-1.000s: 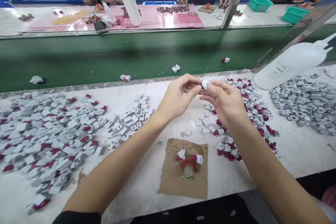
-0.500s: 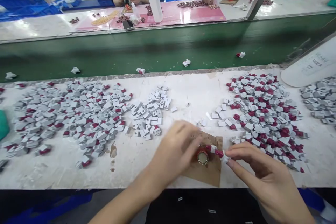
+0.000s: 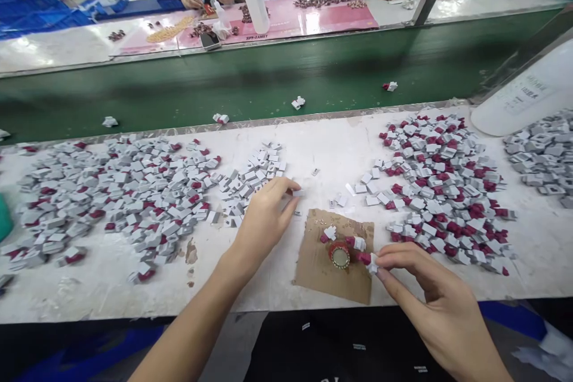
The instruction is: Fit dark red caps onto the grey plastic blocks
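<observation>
Maroon and white, the small angular piece [image 3: 367, 260] is pinched between thumb and forefinger of your right hand [image 3: 441, 304], that grip closed, at the right edge of the brown cardboard square [image 3: 311, 274], close to the tabletop's [image 3: 335, 143] front edge. The crimped, round metal cap [image 3: 341, 257] sits on the cardboard. Your left hand [image 3: 264, 221] has thumb and forefinger slightly parted beside the small grey block heap [image 3: 262, 170]; whether that grip holds anything, you cannot tell.
</observation>
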The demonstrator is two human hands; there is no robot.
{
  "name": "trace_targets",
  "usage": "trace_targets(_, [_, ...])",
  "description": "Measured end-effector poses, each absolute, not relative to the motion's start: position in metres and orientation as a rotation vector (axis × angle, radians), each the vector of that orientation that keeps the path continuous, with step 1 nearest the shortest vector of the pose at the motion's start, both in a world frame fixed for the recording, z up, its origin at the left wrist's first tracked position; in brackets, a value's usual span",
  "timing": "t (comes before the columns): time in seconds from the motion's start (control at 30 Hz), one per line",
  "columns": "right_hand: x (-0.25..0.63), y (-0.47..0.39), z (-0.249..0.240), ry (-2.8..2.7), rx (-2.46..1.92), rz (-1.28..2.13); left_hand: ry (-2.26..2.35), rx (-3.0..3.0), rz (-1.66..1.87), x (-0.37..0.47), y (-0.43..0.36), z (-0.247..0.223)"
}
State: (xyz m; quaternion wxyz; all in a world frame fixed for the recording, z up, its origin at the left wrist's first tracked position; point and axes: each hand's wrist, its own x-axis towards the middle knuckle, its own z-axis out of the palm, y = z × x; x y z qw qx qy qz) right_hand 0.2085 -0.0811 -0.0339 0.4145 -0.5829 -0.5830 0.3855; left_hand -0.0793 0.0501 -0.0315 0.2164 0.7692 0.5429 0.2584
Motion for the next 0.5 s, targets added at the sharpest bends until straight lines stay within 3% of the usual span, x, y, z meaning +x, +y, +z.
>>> trace_targets(0.5, [0.186,-0.075,-0.022,-1.492,-1.387,1.015,1.590,2.042,0.616,-0.082,0.042,-0.030])
